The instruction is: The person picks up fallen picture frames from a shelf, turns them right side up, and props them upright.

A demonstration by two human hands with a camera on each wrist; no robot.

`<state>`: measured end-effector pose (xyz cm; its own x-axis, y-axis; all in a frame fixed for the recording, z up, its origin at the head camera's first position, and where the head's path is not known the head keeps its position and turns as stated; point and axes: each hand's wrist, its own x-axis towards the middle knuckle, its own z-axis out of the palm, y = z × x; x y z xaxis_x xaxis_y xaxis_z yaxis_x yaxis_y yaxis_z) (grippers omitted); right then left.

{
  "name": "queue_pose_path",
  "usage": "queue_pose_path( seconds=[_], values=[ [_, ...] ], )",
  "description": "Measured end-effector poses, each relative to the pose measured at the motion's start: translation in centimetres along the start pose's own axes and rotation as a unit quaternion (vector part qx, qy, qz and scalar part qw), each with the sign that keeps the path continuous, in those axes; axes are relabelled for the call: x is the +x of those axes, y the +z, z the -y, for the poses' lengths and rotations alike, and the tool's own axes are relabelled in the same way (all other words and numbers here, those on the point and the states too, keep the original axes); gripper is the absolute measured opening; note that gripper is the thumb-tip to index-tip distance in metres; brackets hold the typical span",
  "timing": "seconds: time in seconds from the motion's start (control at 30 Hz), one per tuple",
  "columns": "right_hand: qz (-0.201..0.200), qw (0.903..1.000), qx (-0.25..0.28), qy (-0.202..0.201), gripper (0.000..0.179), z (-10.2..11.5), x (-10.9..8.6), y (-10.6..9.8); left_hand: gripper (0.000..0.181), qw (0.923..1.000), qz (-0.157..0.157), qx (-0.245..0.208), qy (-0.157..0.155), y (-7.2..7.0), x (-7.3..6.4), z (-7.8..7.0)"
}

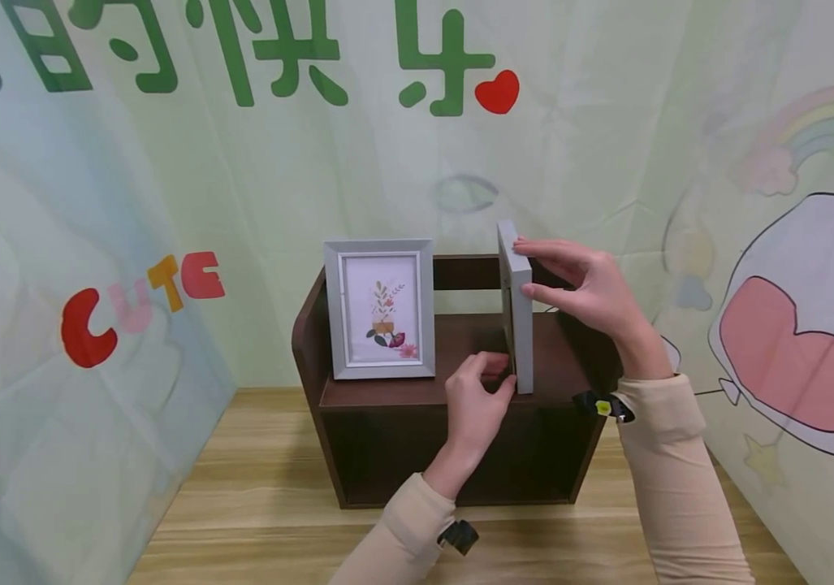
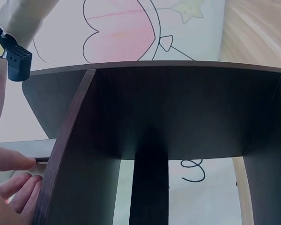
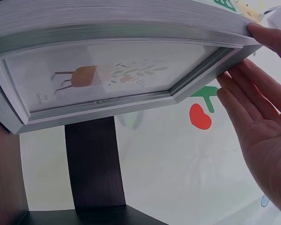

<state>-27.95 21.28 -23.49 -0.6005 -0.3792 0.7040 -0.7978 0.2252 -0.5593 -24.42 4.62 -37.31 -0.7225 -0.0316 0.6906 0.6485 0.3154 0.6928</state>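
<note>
A grey picture frame stands upright on the shelf's upper board, turned edge-on in the head view. My right hand grips its upper part, thumb on the near edge and fingers at the top. In the right wrist view, the frame's picture shows a plant print on white. My left hand pinches the frame low down near its bottom edge, on the side away from the picture; the fingertips are partly hidden. A second grey picture frame with a flower print stands to the left, facing forward.
The dark brown shelf has raised sides, a back rail and an open lower compartment. It stands on a wood-grain table. Printed cloth hangs behind and at both sides.
</note>
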Motion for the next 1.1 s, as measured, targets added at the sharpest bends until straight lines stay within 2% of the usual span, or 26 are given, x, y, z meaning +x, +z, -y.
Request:
queue_pose_path(
  seconds=[0.2,0.37,0.53,0.77,0.93,1.1],
  values=[
    [0.001,0.9999,0.010,-0.004,0.049,0.0,0.1,0.1,0.015,0.9998,-0.001,0.010,-0.020,0.1,0.0,-0.1],
    [0.000,1.0000,0.006,-0.007,0.048,0.2,0.1,0.1,0.014,0.9996,-0.011,0.018,-0.020,0.1,0.1,-0.2],
    [0.001,1.0000,-0.003,-0.004,0.046,1.8,0.1,0.3,0.014,0.9994,-0.022,0.022,-0.018,-0.1,0.0,0.0],
    [0.001,1.0000,-0.001,-0.005,0.049,0.8,0.1,0.2,0.014,0.9988,-0.041,0.025,-0.014,-0.8,0.0,0.5],
    [0.003,0.9999,-0.012,-0.002,0.044,2.6,0.1,0.6,0.014,0.9983,-0.050,0.023,-0.017,-1.3,0.2,0.7],
    [0.008,0.9998,-0.019,0.000,0.044,3.0,0.2,0.7,0.013,0.9976,-0.061,0.021,-0.024,-1.9,0.3,0.9]
  ],
)
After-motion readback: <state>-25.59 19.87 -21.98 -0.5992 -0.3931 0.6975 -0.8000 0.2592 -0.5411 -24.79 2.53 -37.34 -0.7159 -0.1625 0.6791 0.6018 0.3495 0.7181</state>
